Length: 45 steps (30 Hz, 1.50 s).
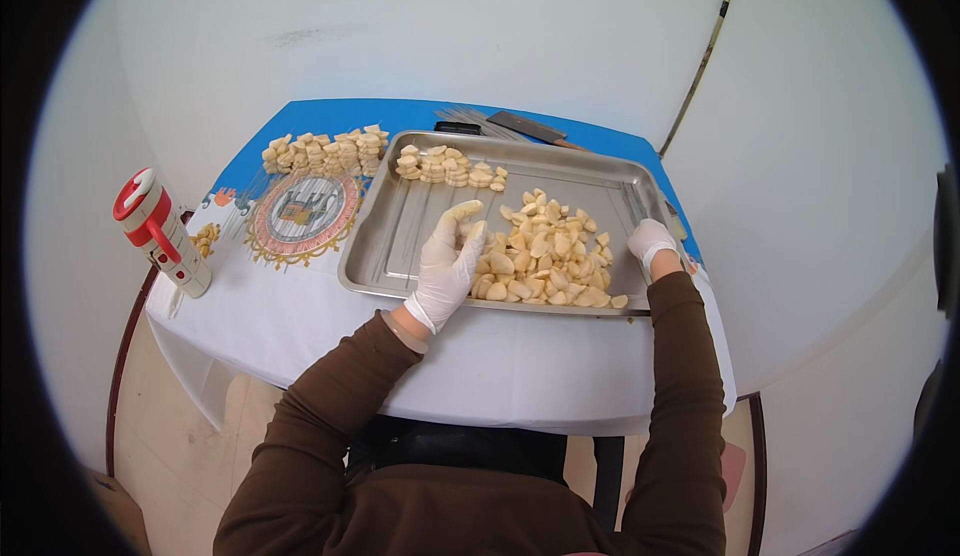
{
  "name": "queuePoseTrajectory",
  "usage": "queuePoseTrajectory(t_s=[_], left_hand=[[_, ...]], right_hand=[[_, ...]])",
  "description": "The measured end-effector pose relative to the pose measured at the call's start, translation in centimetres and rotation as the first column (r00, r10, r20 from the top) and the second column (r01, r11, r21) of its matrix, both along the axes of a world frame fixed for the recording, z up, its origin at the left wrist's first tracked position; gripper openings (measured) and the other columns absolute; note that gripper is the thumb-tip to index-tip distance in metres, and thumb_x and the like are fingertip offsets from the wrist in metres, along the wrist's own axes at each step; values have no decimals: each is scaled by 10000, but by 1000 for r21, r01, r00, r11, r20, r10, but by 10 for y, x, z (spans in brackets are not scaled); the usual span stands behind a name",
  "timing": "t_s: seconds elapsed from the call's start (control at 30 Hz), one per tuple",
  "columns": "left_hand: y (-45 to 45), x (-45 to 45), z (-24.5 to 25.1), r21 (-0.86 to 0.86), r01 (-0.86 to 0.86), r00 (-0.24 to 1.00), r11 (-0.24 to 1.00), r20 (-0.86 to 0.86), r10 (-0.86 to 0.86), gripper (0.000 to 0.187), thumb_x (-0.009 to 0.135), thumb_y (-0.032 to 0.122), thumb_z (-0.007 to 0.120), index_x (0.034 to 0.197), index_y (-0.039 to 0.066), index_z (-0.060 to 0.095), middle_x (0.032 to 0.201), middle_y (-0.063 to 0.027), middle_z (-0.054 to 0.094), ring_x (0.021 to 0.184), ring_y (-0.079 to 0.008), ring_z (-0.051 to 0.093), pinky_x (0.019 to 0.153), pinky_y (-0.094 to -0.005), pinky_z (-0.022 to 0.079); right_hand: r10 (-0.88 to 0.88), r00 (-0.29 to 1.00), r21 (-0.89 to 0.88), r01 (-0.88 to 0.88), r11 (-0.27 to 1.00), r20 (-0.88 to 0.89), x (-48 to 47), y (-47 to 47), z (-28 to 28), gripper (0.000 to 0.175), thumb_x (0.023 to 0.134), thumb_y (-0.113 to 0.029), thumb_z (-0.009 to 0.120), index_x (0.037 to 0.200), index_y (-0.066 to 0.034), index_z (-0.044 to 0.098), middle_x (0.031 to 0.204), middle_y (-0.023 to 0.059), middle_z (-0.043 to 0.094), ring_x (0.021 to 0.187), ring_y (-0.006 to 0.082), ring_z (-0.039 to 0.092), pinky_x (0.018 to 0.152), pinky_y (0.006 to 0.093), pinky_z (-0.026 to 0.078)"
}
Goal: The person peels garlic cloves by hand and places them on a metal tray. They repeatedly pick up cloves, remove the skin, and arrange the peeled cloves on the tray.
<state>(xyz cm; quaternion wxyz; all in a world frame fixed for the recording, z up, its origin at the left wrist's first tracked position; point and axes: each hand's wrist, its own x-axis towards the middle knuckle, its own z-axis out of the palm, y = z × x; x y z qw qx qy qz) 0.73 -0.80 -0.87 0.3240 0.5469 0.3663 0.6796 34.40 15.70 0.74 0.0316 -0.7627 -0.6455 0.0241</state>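
My left hand (444, 260), in a thin white glove, is raised over the metal tray (360, 256) at the left edge of a heap of pale cut pieces (551, 245) of vegetable or fruit. Its thumb and forefinger are apart, with nothing plainly seen between them. My right hand (651, 242), also gloved, is curled at the tray's right side, over a bundle of thin skewers (631, 200). Its fingers are hidden, so its grip on them cannot be told. Threaded pieces (446, 167) lie in rows at the tray's far left, their skewers pointing towards me.
More loaded skewers (326, 152) lie on the tablecloth (525, 361) left of the tray. A red-and-white tumbler (169, 237) stands by small scraps (205, 239) at the left. Behind the tray are a cleaver (525, 126), loose skewers (469, 115) and a black object (457, 128).
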Motion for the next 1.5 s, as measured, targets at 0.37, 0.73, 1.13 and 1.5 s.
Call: queuePoseTrajectory(t_s=[0.37,0.73,1.13,1.5], left_hand=[[2,0,-3,2,29,999,1000,-30,-29,332,1052,131,567,1361,34,497,948,1,616,833,-48,536,776,-206,469],[2,2,5,13,16,997,1000,72,-16,371,1050,118,553,1402,36,467,1026,-19,611,886,-63,537,828,-218,468],[-21,6,65,-71,123,983,990,142,-112,280,1027,114,598,1287,11,588,1153,-60,672,1041,-131,646,918,-275,525],[18,47,93,-77,320,946,944,-19,-322,289,1031,153,608,1272,-5,603,1176,-65,686,1073,-134,667,924,-265,539]], right_hand=[[65,979,-254,-15,967,191,-11,23,-15,321,910,-182,603,1183,-87,743,1302,160,669,1238,361,617,970,427,525],[460,878,503,-341,794,-130,-48,-60,34,154,975,-174,563,1047,-39,574,1026,178,684,1005,406,644,844,507,513],[726,675,641,-617,458,131,-97,-144,46,124,931,-77,603,1052,-71,578,942,134,619,908,348,611,798,440,492],[764,245,767,-102,633,-598,-115,-135,53,146,981,-126,668,1050,2,687,993,77,699,897,166,657,795,303,511]])
